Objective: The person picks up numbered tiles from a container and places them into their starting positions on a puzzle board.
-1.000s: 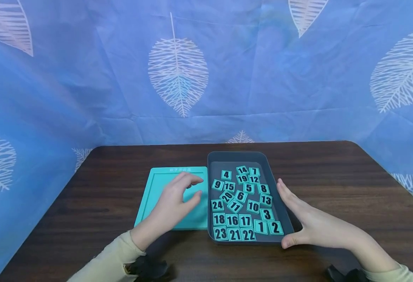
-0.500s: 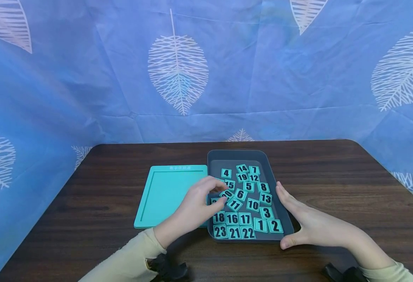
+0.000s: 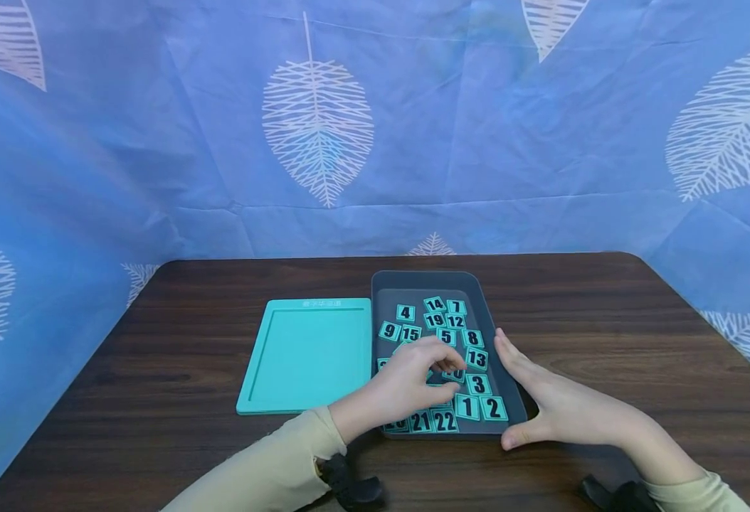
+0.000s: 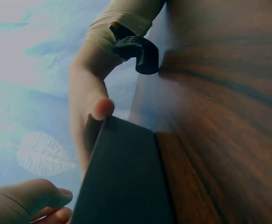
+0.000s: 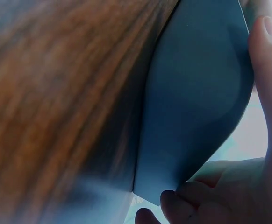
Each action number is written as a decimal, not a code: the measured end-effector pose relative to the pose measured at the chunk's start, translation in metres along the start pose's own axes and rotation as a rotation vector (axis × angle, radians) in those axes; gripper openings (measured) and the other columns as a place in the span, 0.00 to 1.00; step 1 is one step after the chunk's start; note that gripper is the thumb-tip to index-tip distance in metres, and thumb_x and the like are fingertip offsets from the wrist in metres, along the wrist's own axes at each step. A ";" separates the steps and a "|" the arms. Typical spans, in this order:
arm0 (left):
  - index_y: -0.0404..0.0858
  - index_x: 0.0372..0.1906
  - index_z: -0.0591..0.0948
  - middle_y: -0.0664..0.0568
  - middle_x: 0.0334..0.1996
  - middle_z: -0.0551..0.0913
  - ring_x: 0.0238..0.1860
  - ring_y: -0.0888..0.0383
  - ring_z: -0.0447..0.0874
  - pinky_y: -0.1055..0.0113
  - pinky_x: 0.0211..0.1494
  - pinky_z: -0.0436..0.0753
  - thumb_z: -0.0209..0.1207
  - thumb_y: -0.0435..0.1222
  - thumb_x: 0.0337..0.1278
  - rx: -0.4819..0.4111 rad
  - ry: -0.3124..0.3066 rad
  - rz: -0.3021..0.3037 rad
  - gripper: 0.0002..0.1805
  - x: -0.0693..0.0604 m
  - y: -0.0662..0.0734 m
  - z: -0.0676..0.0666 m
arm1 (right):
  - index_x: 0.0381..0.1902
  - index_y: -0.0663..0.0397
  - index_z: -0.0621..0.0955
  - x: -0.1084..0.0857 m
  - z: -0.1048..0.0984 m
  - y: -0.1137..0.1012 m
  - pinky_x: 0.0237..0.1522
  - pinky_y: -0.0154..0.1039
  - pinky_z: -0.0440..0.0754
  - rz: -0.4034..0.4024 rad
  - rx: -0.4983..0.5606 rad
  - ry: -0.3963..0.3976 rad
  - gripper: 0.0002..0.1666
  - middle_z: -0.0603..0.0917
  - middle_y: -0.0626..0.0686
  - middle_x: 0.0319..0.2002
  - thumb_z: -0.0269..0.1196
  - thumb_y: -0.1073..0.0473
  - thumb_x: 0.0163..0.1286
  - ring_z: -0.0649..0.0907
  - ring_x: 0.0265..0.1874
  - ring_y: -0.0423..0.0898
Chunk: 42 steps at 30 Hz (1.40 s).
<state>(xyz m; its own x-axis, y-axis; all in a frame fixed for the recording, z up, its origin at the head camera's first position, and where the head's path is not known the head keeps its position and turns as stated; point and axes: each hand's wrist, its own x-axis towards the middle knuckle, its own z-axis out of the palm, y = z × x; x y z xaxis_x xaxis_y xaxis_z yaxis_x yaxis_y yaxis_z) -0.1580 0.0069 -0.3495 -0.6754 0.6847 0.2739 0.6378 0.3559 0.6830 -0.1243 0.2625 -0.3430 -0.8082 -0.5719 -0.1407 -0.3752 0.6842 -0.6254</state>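
In the head view my left hand (image 3: 410, 377) hovers over the dark grey tray (image 3: 384, 284), fingers bent down and thumb apart from them. The number tile 10 (image 3: 454, 376) shows just behind its fingertips; I see nothing held there. Several teal number tiles lie face up in the tray, such as tile 3 (image 3: 478, 385), tile 1 (image 3: 467, 407) and tile 13 (image 3: 476, 358); my left hand hides others. My right hand (image 3: 563, 409) holds the tray at its near right corner, thumb at the front and fingers along the right wall.
A teal puzzle frame (image 3: 314, 355) with a raised rim and no tiles in it lies against the tray's left side. Both stand on a dark wooden table (image 3: 176, 355). Behind the table hangs a blue cloth (image 3: 189, 142) with white leaf prints.
My left hand has moved right, from over the teal frame across the tray's left wall to over the tiles near its middle. My right hand has stayed at the tray's corner.
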 end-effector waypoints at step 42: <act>0.44 0.45 0.85 0.62 0.39 0.81 0.44 0.68 0.76 0.79 0.48 0.74 0.70 0.41 0.49 0.399 -0.233 0.003 0.16 0.013 0.003 0.027 | 0.75 0.53 0.33 0.000 0.000 0.001 0.58 0.42 0.71 0.014 -0.045 0.007 0.71 0.31 0.58 0.74 0.66 0.36 0.55 0.48 0.71 0.60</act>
<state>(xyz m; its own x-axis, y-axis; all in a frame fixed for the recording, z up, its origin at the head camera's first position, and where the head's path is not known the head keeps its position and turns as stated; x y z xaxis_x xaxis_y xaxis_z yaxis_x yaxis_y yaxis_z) -0.1548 0.0339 -0.3618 -0.6011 0.7946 0.0855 0.7633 0.5391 0.3559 -0.1247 0.2636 -0.3434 -0.8166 -0.5590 -0.1442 -0.3835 0.7119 -0.5883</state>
